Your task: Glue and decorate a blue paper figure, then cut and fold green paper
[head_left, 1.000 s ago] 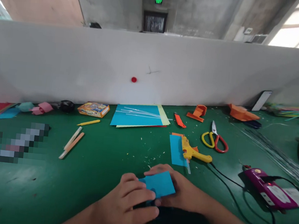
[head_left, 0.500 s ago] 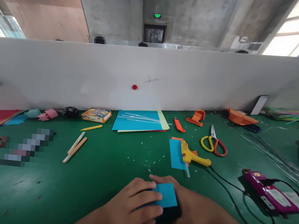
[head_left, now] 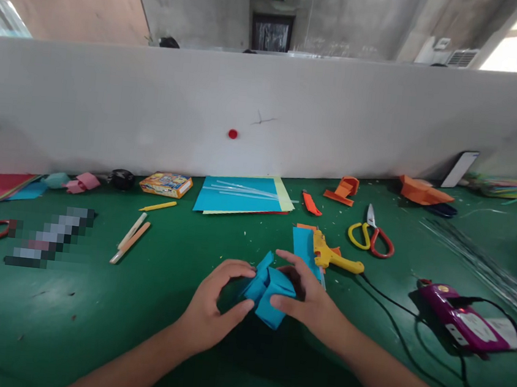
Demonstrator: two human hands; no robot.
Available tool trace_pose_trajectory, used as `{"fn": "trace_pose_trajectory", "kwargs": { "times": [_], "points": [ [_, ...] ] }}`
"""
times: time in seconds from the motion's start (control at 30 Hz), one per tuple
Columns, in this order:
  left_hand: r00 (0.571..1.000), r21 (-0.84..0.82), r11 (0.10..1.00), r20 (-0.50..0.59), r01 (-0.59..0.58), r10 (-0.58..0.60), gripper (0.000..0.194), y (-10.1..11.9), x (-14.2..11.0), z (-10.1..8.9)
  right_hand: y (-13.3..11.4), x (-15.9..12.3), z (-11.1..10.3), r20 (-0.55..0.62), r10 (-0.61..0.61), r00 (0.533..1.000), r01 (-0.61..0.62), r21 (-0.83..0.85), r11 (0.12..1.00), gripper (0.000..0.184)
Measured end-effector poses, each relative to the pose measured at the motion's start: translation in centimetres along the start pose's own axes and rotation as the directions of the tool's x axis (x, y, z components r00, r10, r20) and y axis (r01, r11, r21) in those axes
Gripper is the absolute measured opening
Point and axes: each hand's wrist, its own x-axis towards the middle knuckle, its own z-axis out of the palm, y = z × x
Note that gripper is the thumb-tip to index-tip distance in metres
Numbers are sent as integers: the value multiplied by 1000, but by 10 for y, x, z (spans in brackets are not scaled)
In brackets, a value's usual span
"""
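Note:
Between my two hands is a folded blue paper piece, boxy on its right side with a flap standing up on its left. My left hand pinches the left part between thumb and fingers. On the other side, my right hand grips the boxy part, thumb in front and fingers behind, partly hidden. Just beyond the right hand lies a yellow hot glue gun, resting on a flat blue paper sheet.
Scissors, an orange cutter and stacked coloured paper lie toward the white partition. A purple power strip with black cables sits at right. Left are wooden sticks, a yellow pencil and a small box.
Both hands have moved up and apart, away from the table's near edge. The blue paper piece has been turned, so its folds and raised flap now show. The view has tilted down slightly.

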Motion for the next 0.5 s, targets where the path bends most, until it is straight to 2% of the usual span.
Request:
{"fn": "trace_pose_trajectory", "kwargs": {
  "times": [0.1,0.17,0.27,0.4,0.5],
  "points": [
    [993,-187,979,-68,82,-96,29,-5,2,9,-9,14,8,-124,23,992,-15,63,998,87],
    [981,-244,963,-128,112,-146,26,-6,2,17,-15,23,14,-194,13,981,2,80,997,85],
    [976,-217,969,-158,114,-150,35,-3,-2,27,-23,32,22,-213,-2,977,35,152,988,81],
    [995,-139,988,-67,62,-72,58,3,-8,35,-30,38,30,-173,-28,984,74,263,962,82],
    [996,-61,995,-31,77,-79,67,4,-14,36,-35,41,35,-161,0,987,54,328,943,85]
  ]
}}
